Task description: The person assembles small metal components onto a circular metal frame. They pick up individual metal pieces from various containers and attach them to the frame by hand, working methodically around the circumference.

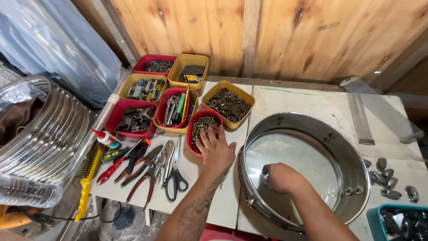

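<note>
your left hand [217,149] lies flat with fingers spread, palm down, its fingertips [206,135] reaching over the near rim of a small red tub [195,119] of screws at about 11 o'clock from the wrist. your right hand [280,177] is curled shut inside a steel drum shell [356,154], with a dark tool tip [265,169] poking out at its 9 o'clock side; what the tool is, you cannot tell. the shell sits on the white table [307,100], its near wall just at 3 o'clock of your left hand.

at 12 o'clock of the screw tub stands a yellow tub [246,99] of dark nuts, and at its 9 o'clock a red tub [160,117] holding pliers and pens. further at 9 o'clock is another red tub [117,118] of metal parts, with two yellow tubs [133,80] [185,62] and one more red tub [145,62] behind toward the wooden wall [187,27].

at 9 o'clock of your left hand, scissors [176,176], locking pliers [166,158] and red-handled pliers [133,174] lie side by side on the table. a small glue bottle [106,139] and a yellow wire brush [88,178] lie beyond them. stacked chrome hoops [49,134] sit at far 9 o'clock. at 3 o'clock of the shell, loose metal lugs [385,176] lie near a teal bin [374,218].
</note>
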